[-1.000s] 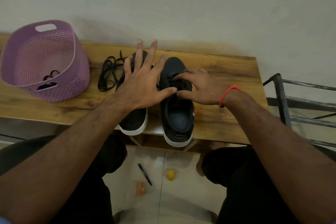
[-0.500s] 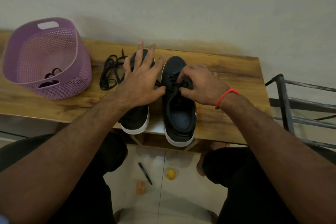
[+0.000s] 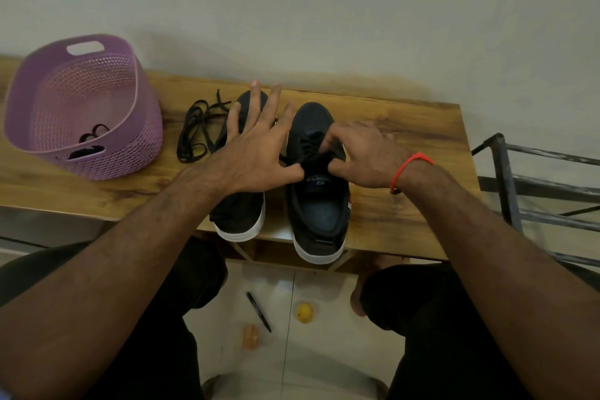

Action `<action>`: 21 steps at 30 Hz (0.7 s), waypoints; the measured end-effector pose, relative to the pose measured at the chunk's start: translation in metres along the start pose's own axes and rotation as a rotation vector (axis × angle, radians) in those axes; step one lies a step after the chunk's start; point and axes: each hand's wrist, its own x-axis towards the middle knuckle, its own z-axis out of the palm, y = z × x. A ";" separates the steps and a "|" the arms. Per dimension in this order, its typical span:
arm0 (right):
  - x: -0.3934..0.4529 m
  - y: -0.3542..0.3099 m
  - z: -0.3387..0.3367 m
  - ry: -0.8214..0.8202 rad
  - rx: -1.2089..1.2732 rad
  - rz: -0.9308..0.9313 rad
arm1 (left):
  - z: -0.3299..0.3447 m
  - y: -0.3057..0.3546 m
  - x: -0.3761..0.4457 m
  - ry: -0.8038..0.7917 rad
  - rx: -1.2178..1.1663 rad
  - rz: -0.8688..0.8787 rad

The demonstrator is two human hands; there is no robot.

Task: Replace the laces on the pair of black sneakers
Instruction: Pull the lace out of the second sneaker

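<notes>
A plain pale wall backs a long wooden bench with a yellow-brown grain (image 3: 406,204), and the person sits right up to it, knees under the front edge. Well off to the outside of the left hand stands a lilac perforated plastic basket (image 3: 107,140) with something dark lying in its bottom, too small to make out.

Under the hands sit the two black sneakers with white soles, heels toward the person. The left sneaker (image 3: 240,214) is mostly covered by the left hand (image 3: 256,153), whose fingers are spread wide and straight over it, thumb reaching across to the lacing of its neighbour, probably to steady things. The right sneaker (image 3: 319,204) lies beneath the right hand (image 3: 363,156), whose fingers curl down and pinch the black lace (image 3: 311,148) at the eyelets; I judge it is being worked loose or threaded, I cannot tell which.

Just beyond the left hand's little finger lies a loose bundle of black laces (image 3: 196,130), kept within easy reach.
</notes>
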 end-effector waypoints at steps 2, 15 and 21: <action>-0.001 -0.001 0.000 0.015 0.005 -0.018 | 0.001 0.001 -0.001 -0.007 -0.009 0.012; -0.001 0.004 -0.013 0.196 0.107 -0.082 | 0.001 0.001 0.000 -0.018 -0.017 0.010; 0.000 0.009 -0.007 0.164 0.061 -0.071 | 0.002 0.001 0.000 -0.014 -0.015 0.014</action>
